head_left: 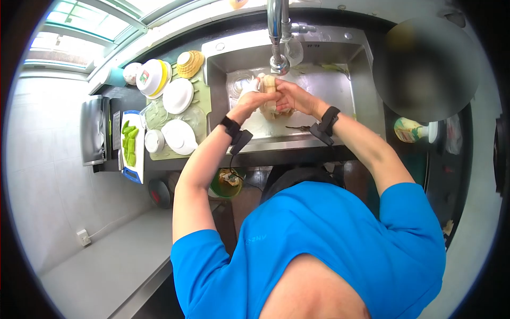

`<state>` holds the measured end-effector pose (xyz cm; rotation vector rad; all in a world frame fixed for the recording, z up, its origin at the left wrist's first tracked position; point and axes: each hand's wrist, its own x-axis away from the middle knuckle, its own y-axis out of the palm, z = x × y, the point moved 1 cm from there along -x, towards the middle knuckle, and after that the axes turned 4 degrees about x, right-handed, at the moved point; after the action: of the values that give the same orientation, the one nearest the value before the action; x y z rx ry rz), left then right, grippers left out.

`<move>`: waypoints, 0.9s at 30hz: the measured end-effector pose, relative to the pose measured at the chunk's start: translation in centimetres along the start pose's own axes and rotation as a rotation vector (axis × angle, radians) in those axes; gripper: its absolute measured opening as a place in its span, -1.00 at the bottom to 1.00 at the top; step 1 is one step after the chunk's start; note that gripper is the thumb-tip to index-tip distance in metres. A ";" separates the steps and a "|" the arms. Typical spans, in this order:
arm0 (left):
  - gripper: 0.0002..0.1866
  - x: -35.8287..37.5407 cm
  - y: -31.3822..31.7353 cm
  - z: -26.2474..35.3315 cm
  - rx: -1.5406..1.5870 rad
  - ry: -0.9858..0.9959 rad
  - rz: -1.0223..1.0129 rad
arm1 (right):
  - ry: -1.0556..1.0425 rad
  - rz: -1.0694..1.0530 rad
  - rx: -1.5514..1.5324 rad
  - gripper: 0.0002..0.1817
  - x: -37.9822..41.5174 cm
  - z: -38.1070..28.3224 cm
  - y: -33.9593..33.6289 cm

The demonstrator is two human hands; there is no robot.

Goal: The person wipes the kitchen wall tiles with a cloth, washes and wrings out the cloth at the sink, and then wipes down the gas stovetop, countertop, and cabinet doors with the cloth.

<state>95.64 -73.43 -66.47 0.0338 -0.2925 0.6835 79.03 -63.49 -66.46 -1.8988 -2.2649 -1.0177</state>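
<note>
Both hands are over the steel sink (319, 126), just below the faucet (277, 53). My left hand (255, 98) is closed around the left side of a pale, cream-coloured item (269, 85), with something white by its fingers. From the right, my right hand (292, 98) has its fingers curled against the same item. What the item is cannot be made out. Beneath the hands, in the sink, lies a pale brownish mass (276, 114), partly hidden by them.
Left of the sink, a green mat (199, 106) bears white bowls (178, 95) and a yellow basket (190, 65). Farther left, a cutting board (139, 154) holds green vegetables. A wok-like round pan (425, 74) and a spray bottle (409, 130) are at right.
</note>
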 end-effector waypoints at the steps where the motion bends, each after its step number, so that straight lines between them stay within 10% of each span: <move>1: -0.56 -0.7 0.0 -1.4 0.051 0.018 0.011 | 0.005 -0.045 0.018 -0.45 0.0 0.0 0.1; 9: -0.65 -2.0 0.0 -1.4 0.126 -0.274 0.113 | -0.187 0.142 0.575 -0.35 1.3 0.5 -0.9; 12: -0.65 -1.3 -0.6 -1.4 0.155 -0.298 0.117 | -0.033 0.344 0.422 -0.40 -0.5 3.4 -3.3; 15: -0.64 1.6 0.7 3.0 0.111 -0.094 0.089 | 0.420 0.078 -0.526 -0.32 -2.0 5.0 -3.3; 18: -0.64 3.9 1.6 4.2 -0.083 0.028 0.036 | 0.219 0.106 -0.717 -0.10 -2.8 3.7 -0.6; 22: -0.68 7.2 1.8 6.6 -0.592 0.204 -0.041 | -0.156 -0.162 -0.744 -0.49 -12.3 11.4 -9.0; 27: -0.71 10.5 0.7 8.5 -0.289 0.083 -0.147 | -0.168 -0.085 -0.817 -0.66 -12.6 9.3 -8.5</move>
<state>100.78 -67.50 -55.50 -0.2461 -0.3031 0.4909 78.35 -70.48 -82.83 -2.1919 -2.2084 -2.1178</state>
